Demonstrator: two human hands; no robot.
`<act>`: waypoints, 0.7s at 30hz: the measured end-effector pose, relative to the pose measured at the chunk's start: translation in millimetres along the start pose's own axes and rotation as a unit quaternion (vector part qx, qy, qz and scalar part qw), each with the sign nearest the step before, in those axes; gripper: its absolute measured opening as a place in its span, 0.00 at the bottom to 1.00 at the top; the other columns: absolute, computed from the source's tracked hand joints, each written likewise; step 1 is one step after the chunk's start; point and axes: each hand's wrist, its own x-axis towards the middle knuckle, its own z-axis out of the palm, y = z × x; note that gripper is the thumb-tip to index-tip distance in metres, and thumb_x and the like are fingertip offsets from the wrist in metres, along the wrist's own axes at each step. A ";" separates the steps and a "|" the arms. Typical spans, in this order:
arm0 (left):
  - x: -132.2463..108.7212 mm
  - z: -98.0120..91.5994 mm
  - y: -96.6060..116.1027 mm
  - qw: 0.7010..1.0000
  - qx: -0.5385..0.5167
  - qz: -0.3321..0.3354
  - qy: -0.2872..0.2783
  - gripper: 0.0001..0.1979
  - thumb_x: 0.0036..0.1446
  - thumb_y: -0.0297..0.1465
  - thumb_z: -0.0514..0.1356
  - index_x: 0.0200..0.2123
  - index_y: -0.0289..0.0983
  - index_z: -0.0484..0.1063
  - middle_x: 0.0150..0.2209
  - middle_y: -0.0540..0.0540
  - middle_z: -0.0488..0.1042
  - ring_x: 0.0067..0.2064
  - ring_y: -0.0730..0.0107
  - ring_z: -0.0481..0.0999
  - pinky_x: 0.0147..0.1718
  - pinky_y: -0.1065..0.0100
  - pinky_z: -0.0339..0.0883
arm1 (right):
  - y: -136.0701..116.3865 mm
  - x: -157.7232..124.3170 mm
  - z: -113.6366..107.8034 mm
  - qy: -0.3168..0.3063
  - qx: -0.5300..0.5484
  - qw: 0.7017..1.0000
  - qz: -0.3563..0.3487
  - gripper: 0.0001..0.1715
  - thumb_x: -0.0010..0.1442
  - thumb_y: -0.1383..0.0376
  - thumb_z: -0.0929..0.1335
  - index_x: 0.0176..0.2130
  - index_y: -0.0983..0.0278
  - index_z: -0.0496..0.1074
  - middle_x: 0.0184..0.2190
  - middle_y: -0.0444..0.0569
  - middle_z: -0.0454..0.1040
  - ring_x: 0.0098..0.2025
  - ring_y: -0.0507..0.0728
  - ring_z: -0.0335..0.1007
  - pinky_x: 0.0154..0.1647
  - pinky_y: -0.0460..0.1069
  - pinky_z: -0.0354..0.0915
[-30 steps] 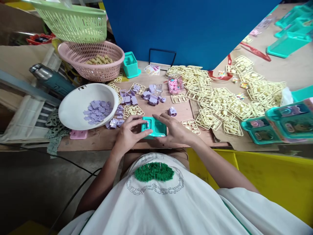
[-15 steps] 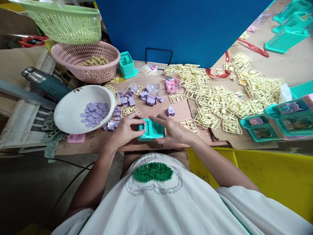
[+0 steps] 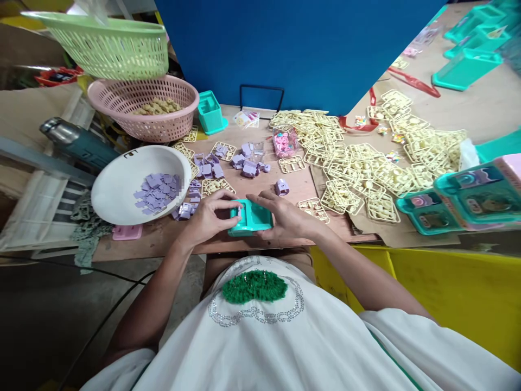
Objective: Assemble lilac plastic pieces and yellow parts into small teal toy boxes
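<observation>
Both of my hands are at a teal plastic box (image 3: 260, 217) near the table's front edge, its recessed side facing up. My right hand (image 3: 285, 216) grips the right end, fingers over the far rim and thumb underneath. At the left end, my left hand (image 3: 207, 219) is closed, thumb and index finger pinching a small pale purple piece (image 3: 239, 212) against the box. Just beyond the right fingers stands a hollow purple part (image 3: 281, 187). Cream sprue frames (image 3: 313, 209) lie beside my right hand, and loose purple parts (image 3: 185, 210) beside my left.
A white bowl (image 3: 101, 190) holds flat purple pieces. Behind it are a pink basket (image 3: 163, 122) and a green basket (image 3: 114, 49). A blue panel (image 3: 301, 54) stands at the back. A clear box of pink parts (image 3: 285, 142) sits mid-table; filled teal boxes (image 3: 480, 198) are at right.
The camera view has shifted slightly. Both hands keep their hold at the teal box, with only a very small finger movement at its left end.
</observation>
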 end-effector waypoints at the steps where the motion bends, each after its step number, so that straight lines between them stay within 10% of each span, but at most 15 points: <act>1: 0.3 -0.2 -1.1 1.000 0.000 0.001 -0.002 0.11 0.57 0.30 0.71 0.44 0.41 0.88 0.50 0.42 0.81 0.51 0.60 0.82 0.53 0.61 0.75 | 0.2 0.6 -0.1 -0.005 0.000 1.000 0.002 0.56 0.55 0.59 0.80 0.74 0.71 0.63 0.54 0.61 0.74 0.52 0.68 0.76 0.52 0.60 0.76; 11: -13.6 8.6 -8.4 0.981 -0.159 -0.104 0.036 0.22 0.58 0.43 0.73 0.53 0.41 0.84 0.60 0.39 0.79 0.63 0.52 0.80 0.62 0.53 0.78 | -1.8 -10.1 -21.6 0.053 0.022 0.998 -0.038 0.60 0.56 0.46 0.82 0.76 0.62 0.63 0.65 0.66 0.71 0.62 0.72 0.75 0.60 0.66 0.76; 16: -39.7 40.0 -16.4 0.965 -0.215 -0.082 0.128 0.46 0.55 0.49 0.76 0.72 0.44 0.66 0.74 0.35 0.67 0.77 0.47 0.65 0.77 0.48 0.60 | 31.1 -6.0 -58.7 0.192 -0.061 0.979 0.027 0.23 0.72 0.54 0.71 0.60 0.61 0.82 0.54 0.62 0.82 0.54 0.67 0.81 0.56 0.62 0.77; 21: -47.0 69.0 -24.1 0.971 -0.165 -0.089 0.148 0.52 0.57 0.52 0.73 0.77 0.44 0.55 0.77 0.34 0.60 0.78 0.45 0.62 0.75 0.49 0.63 | 72.3 7.6 -56.1 0.105 -0.121 0.987 0.020 0.12 0.66 0.65 0.74 0.47 0.59 0.88 0.49 0.57 0.86 0.51 0.66 0.82 0.55 0.62 0.78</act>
